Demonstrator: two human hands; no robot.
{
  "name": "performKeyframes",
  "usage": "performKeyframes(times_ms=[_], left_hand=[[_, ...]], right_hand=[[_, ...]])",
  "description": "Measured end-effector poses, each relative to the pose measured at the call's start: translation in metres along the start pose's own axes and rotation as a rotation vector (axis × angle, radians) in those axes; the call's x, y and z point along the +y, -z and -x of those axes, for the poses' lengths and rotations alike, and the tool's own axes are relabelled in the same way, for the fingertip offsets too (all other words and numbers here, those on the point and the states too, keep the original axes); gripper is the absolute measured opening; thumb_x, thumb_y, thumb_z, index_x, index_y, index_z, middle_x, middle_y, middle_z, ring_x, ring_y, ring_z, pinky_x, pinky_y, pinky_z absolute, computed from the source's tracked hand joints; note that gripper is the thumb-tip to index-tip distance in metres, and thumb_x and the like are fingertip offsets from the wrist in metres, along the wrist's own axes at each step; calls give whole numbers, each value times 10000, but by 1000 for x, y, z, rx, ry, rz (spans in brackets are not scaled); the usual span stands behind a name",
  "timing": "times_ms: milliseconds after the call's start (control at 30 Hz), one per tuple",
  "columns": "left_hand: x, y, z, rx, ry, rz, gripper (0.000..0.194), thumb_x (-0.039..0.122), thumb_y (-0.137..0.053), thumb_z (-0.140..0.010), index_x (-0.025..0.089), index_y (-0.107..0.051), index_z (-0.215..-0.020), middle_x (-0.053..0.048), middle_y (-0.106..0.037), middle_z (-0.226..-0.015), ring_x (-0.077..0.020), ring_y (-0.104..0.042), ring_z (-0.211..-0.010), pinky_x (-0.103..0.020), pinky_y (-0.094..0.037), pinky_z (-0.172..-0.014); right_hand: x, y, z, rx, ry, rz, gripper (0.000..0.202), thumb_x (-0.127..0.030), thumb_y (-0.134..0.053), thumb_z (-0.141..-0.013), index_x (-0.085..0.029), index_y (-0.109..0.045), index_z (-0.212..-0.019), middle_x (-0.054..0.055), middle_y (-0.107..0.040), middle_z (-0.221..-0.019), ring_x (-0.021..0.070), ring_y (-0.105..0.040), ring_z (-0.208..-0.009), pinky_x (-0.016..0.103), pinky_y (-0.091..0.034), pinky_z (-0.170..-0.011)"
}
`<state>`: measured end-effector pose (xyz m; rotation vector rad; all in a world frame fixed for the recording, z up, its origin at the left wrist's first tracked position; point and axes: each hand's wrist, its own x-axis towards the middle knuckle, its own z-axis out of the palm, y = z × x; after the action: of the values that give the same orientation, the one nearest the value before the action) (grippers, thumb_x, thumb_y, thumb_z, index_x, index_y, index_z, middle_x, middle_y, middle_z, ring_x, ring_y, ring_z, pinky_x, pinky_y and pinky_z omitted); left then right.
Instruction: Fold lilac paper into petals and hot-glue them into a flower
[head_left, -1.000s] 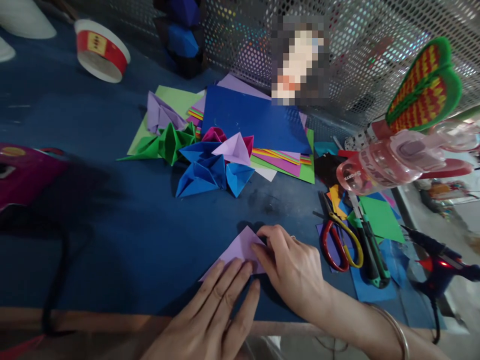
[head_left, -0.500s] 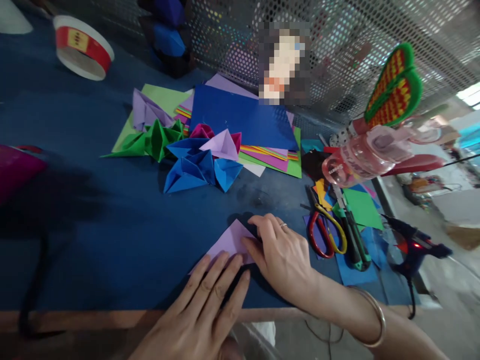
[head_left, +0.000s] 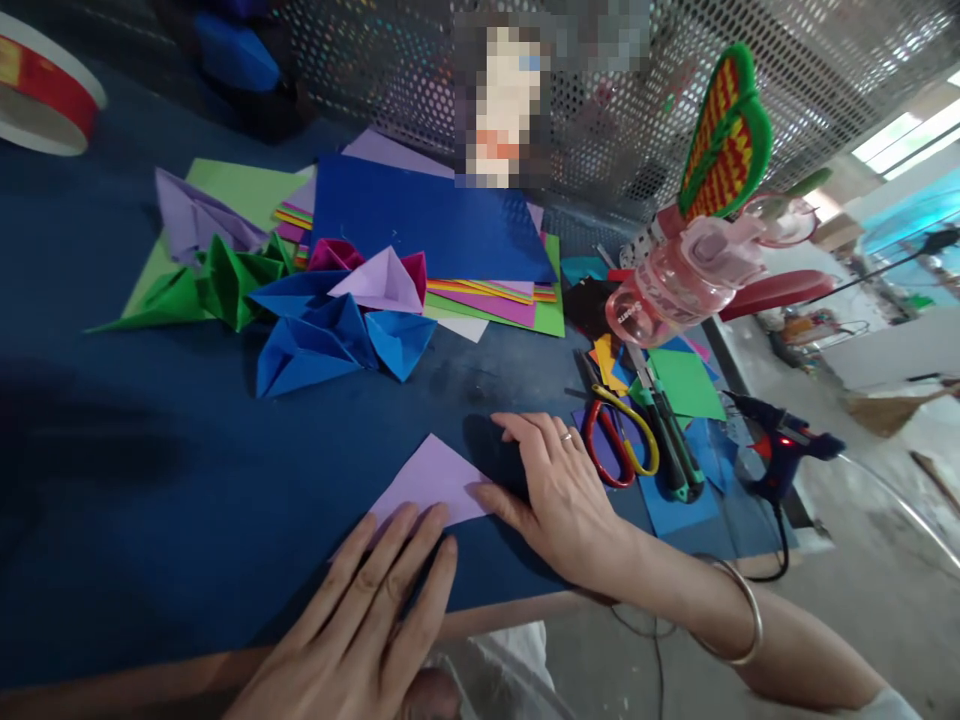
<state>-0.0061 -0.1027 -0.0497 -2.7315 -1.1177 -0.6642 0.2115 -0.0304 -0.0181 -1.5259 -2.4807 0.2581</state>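
Note:
A light purple paper (head_left: 435,476) lies on the blue table near its front edge, its top corner pointing away from me. My left hand (head_left: 360,610) rests flat over the paper's lower left part, fingers stretched out. At the paper's right corner, the thumb of my right hand (head_left: 559,500) touches it; the other fingers are apart from the thumb and bent over the table. Beyond the hands stand folded blue paper pieces (head_left: 315,345), green ones (head_left: 232,285) and purple ones (head_left: 379,282).
Scissors (head_left: 619,435), a green-black cutter (head_left: 671,440) and paper scraps lie right of my right hand. Farther right is a glue gun (head_left: 784,445) with a red light. A pink bottle (head_left: 675,285) and stacked sheets (head_left: 427,220) are behind.
The view has shifted, so the table items appear farther left. My right fingers have opened away from the paper's upper edge, and more of the paper lies flat and uncovered.

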Motion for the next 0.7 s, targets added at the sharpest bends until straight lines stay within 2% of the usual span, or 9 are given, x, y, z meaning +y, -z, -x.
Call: performKeyframes(times_ms=[133, 300, 400, 467, 600, 700], left_hand=[[1, -3, 1, 18, 5, 20, 467, 394, -387, -986, 62, -567, -1261, -190, -619, -1301, -329, -514, -1282, -488, -220, -1178], [3, -6, 0, 41, 53, 60, 458, 385, -367, -995, 75, -546, -1281, -178, -598, -1334, -322, -466, -1327, -479, -227, -1184], [3, -6, -1, 26, 21, 54, 468, 407, -384, -989, 75, -548, -1275, -186, -592, -1339, -326, -459, -1333, -477, -214, -1189], [4, -7, 0, 26, 18, 37, 482, 422, -375, -991, 69, -548, -1271, -196, -595, -1331, -329, -453, -1338, -480, -208, -1191], [8, -12, 4, 63, 72, 48, 533, 475, -336, -992, 76, -536, -1283, -191, -610, -1312, -330, -426, -1358, -487, -225, -1185], [11, -14, 5, 71, 87, 65, 543, 494, -361, -980, 82, -534, -1288, -189, -616, -1305, -334, -414, -1366, -492, -241, -1179]], right_hand=[[5, 3, 8, -22, -37, -26, 505, -492, -470, -958, -164, -444, -1342, 138, -593, -1184, 278, -554, -1088, 501, -452, -942], [10, 7, 17, -41, -57, -62, 440, -340, -463, -978, -171, -400, -1380, 134, -569, -1235, 268, -535, -1106, 489, -462, -938], [12, 7, 22, 5, -28, -50, 400, -276, -473, -971, -177, -442, -1357, 126, -566, -1253, 256, -531, -1101, 463, -464, -934], [12, 4, 26, 81, 82, -15, 360, -217, -447, -974, -184, -491, -1330, 111, -588, -1239, 236, -538, -1090, 432, -465, -928], [5, -2, 31, 118, 516, 13, 354, -139, -384, -972, -123, -574, -1270, 99, -626, -1251, 196, -535, -1159, 347, -474, -952], [-3, -6, 32, 105, 607, 11, 360, -150, -378, -965, -37, -606, -1220, 136, -623, -1265, 225, -540, -1189, 351, -468, -1013]])
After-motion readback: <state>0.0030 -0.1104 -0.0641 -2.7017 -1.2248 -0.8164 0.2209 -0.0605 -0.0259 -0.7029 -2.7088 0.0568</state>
